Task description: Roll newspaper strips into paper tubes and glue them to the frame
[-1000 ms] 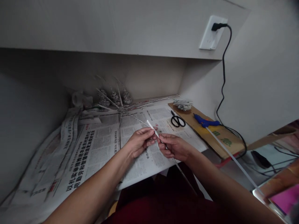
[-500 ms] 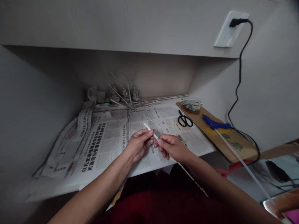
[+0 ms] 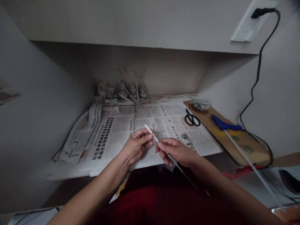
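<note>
A thin, pale rolled-newspaper stick slants between my hands, its flat white tip up and to the left, its long end trailing down past my lap. My right hand pinches it between thumb and forefinger, the other fingers curled beneath. Close to the tip, the thumb and fingers of my left hand are pressed together at the stick's edge. Beyond the hands, a star of crossed paper sticks lies on the newspaper sheets. One of its arms reaches toward my hands.
Black-handled scissors lie to the right. Past them, a cardboard sheet carries a crumpled paper piece and a blue glue gun with a cord. Several woven paper cones stand at the back; paper strips lie left.
The view has shifted, so the table and wall appear further right. My right hand sits slightly lower along the paper stick, and more of the stick shows between the hands.
</note>
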Motion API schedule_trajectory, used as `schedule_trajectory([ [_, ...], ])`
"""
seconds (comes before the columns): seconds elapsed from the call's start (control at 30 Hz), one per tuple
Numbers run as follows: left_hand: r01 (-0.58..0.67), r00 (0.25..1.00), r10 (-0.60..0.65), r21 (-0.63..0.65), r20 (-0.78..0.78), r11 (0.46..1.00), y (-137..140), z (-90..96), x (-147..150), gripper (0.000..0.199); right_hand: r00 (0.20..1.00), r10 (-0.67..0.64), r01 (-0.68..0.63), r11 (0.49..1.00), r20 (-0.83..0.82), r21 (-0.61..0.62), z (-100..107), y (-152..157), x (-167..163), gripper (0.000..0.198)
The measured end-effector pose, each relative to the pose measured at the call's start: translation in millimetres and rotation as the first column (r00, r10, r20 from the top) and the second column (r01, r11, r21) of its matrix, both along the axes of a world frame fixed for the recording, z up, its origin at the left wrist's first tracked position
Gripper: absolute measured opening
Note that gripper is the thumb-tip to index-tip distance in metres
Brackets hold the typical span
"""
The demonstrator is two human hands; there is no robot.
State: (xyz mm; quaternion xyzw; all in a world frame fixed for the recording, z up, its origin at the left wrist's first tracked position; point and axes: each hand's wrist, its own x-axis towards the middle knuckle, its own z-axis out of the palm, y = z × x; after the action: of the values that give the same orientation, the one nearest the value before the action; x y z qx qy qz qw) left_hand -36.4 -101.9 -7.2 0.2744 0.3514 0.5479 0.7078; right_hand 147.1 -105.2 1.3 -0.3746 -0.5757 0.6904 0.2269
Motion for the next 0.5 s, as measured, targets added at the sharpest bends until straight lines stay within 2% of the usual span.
schedule_trajectory([
  [0.07,-0.011,1.0,0.011,0.022,-0.012,1.0,-1.1,-0.6,0.1,0.018,0.994,-0.076,0.06,0.981,0.081,0.184,-1.8,-3.5,-1.9,0.026],
  [0.13,-0.028,0.999,0.03,0.05,-0.027,0.998,-2.1,-0.7,0.1,0.015,0.975,-0.172,0.114,0.929,0.139,0.351,-3.2,-6.1,-3.7,0.024],
  [0.2,-0.039,0.998,0.042,0.07,-0.037,0.997,-3.5,0.0,-0.2,0.013,0.966,-0.198,0.118,0.908,0.165,0.402,-3.4,-7.1,-4.8,0.025],
  [0.27,-0.045,0.998,0.048,0.068,-0.042,0.997,-5.2,1.2,-0.7,0.014,0.982,-0.122,0.076,0.953,0.143,0.293,-2.4,-6.5,-5.0,0.028],
  [0.33,-0.049,0.998,0.051,0.046,-0.048,0.998,-7.0,2.0,-1.2,0.016,0.999,-0.009,0.004,0.996,0.054,0.094,-1.0,-5.3,-4.8,0.031],
  [0.43,-0.055,0.997,0.056,0.007,-0.05,0.998,-8.8,1.9,-1.9,0.016,0.993,0.08,-0.092,0.986,-0.088,-0.139,-0.9,-4.2,-5.0,0.032],
  [0.5,-0.064,0.997,0.064,-0.001,-0.036,0.998,-8.9,0.9,-2.6,0.015,0.993,0.072,-0.086,0.985,-0.094,-0.151,-2.7,-4.3,-5.3,0.032],
])
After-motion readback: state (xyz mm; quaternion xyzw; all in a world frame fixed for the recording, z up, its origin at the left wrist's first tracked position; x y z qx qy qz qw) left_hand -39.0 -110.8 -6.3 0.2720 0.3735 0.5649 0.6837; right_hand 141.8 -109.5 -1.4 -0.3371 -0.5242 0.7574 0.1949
